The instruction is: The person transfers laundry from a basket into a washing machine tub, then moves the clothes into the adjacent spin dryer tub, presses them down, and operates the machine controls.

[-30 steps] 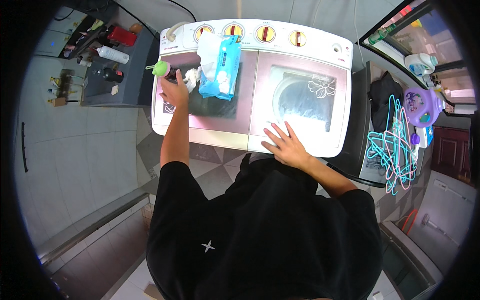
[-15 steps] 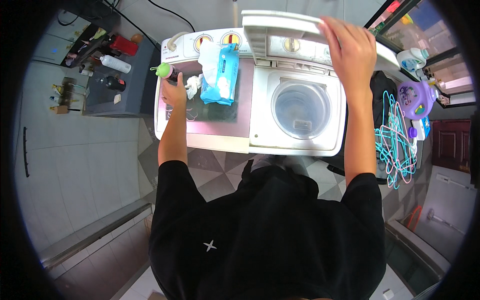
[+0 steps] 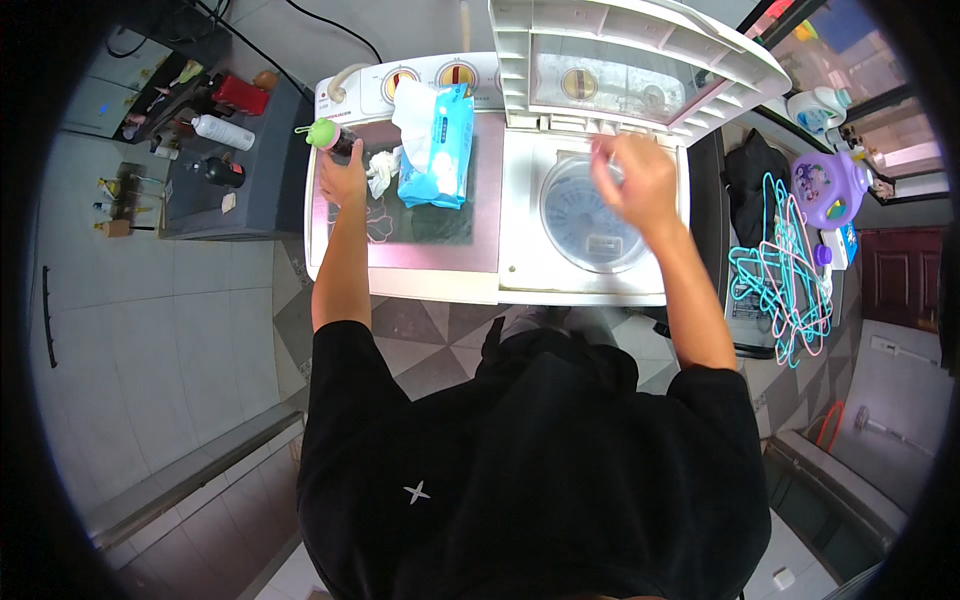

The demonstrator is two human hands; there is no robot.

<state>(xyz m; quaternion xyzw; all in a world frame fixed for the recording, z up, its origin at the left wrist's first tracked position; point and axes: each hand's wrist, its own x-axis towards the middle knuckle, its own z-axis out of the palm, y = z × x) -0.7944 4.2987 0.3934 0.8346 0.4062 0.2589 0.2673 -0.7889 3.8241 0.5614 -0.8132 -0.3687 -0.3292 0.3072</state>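
On the left half of a white twin-tub washing machine (image 3: 460, 288), my left hand (image 3: 343, 178) is closed around a dark bottle with a green cap (image 3: 325, 134). Beside it lie a crumpled white tissue (image 3: 382, 170) and a blue pack of wipes (image 3: 452, 150) with one white sheet pulled partly out. The right-hand lid (image 3: 620, 75) stands raised at the back. Below it, my right hand (image 3: 636, 180) hovers over the round tub opening (image 3: 590, 225), clear of the lid. Motion smears its fingers, so their grip is unclear.
Right of the machine are blue and pink hangers (image 3: 785, 270), a purple detergent jug (image 3: 828, 188) and a black bag (image 3: 752, 185). A dark counter (image 3: 262, 190) at the left holds a white spray can (image 3: 224, 131) and a black bottle (image 3: 224, 172). Control knobs (image 3: 457, 78) line the machine's back.
The lid has swung further up and back. My right hand has let go of it and come down and left over the tub. My left hand stays on the bottle.
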